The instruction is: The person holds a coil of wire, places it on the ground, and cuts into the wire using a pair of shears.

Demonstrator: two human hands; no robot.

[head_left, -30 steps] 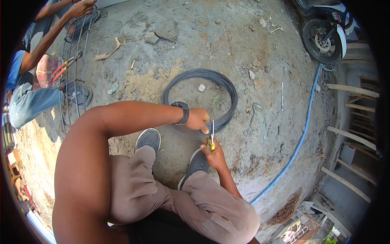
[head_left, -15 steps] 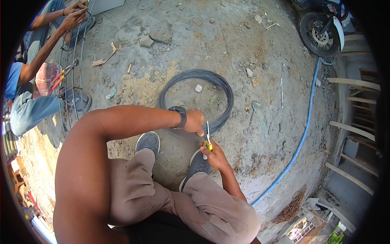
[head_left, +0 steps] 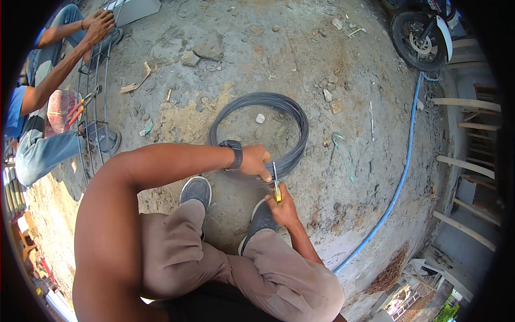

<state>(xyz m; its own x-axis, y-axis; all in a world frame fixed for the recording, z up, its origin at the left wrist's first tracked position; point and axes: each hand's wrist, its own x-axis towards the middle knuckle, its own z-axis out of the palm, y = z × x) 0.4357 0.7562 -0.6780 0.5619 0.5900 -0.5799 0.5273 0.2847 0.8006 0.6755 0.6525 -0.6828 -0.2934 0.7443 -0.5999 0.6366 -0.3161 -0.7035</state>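
A coil of dark grey wire [head_left: 301,121] lies on the ground in front of my shoes. My left hand [head_left: 255,160], below a black wristwatch, is closed at the near side of the coil, gripping wire there; its fingertips point down toward the tool. My right hand [head_left: 282,207] is wrapped around a pair of pliers with yellow on the handles [head_left: 277,194]. Their metal jaws point away from me, at the coil's near edge just right of my left fingers. Whether the jaws touch a strand is too small to tell.
At the left, another person's hands [head_left: 100,24] work at a rebar frame [head_left: 95,115], where red-handled pliers [head_left: 83,104] hang. A blue hose [head_left: 403,172] runs along the right, below a motorcycle wheel [head_left: 421,43]. Stones [head_left: 208,47] and scraps litter the ground.
My right fingers have closed further around the pliers' handles, and the pliers have turned slightly more upright. My left hand stays almost in place at the coil.
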